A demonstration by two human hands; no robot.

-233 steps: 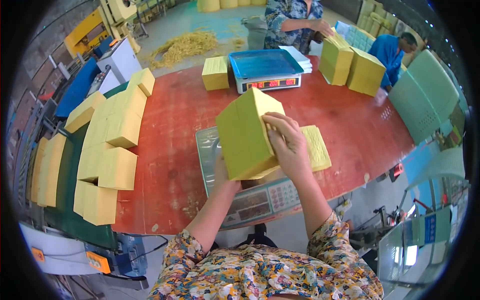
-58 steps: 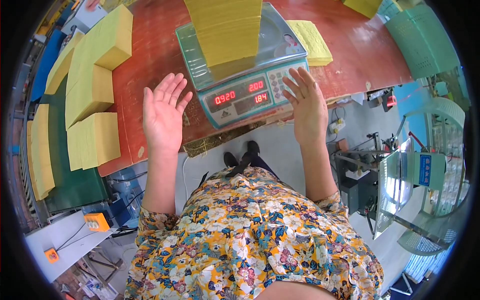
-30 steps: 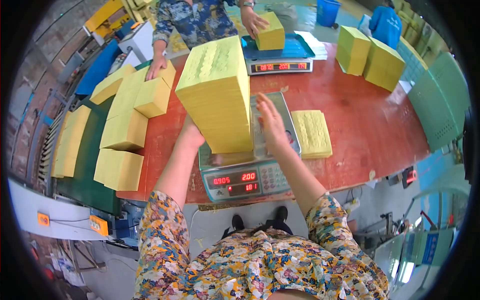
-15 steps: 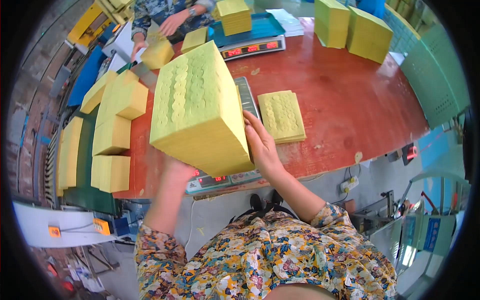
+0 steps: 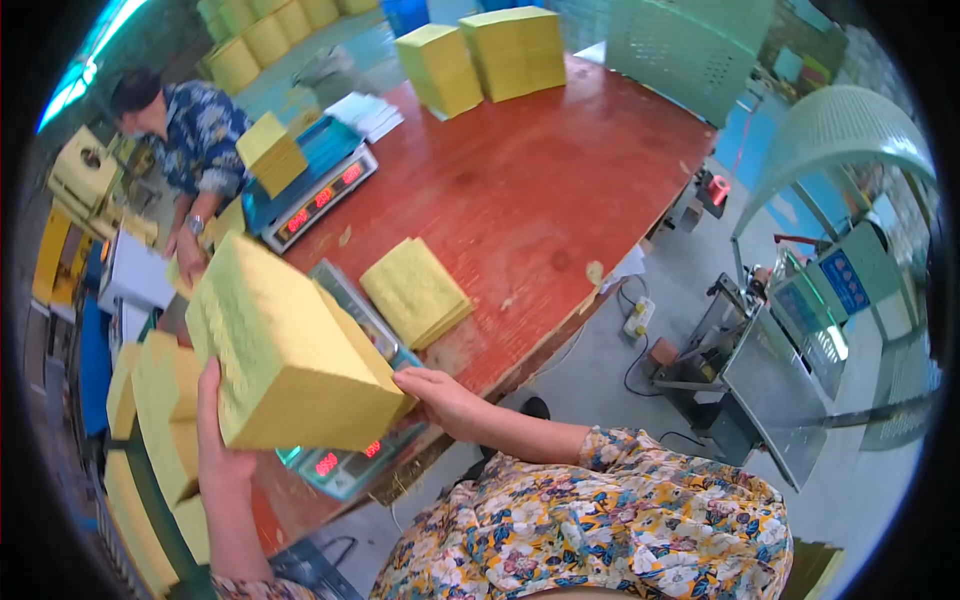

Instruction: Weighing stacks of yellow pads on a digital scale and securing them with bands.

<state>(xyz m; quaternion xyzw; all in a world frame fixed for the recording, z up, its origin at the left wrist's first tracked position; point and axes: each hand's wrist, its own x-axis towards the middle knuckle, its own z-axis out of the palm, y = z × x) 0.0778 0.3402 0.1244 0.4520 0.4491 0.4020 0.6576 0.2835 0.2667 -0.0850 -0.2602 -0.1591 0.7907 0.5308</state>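
Note:
A thick block-shaped stack of yellow paper [image 5: 310, 370], its top embossed, is tilted between my two hands over a digital scale [image 5: 345, 468]. My left hand [image 5: 222, 440] grips its left side, thumb up along the face. At the block's right corner, my right hand [image 5: 440, 400] presses with bent fingers. The block hides most of the scale's plate; part of the plate and the red digits show around it. Just right of the scale, a thin stack of yellow paper sheets [image 5: 415, 290] lies on the red table [image 5: 500, 200].
A second scale [image 5: 320, 205] with a blue tray bears a small yellow stack [image 5: 272, 155]. Beyond it sits another person [image 5: 205, 130]. Tall yellow stacks [image 5: 515, 55] stand at the far edge. More yellow blocks [image 5: 160, 400] line the left side. A metal machine [image 5: 770, 370] stands right.
The view has swung to the right. My left hand has come up from under the block onto its left side. My right hand has slid to the block's near right corner.

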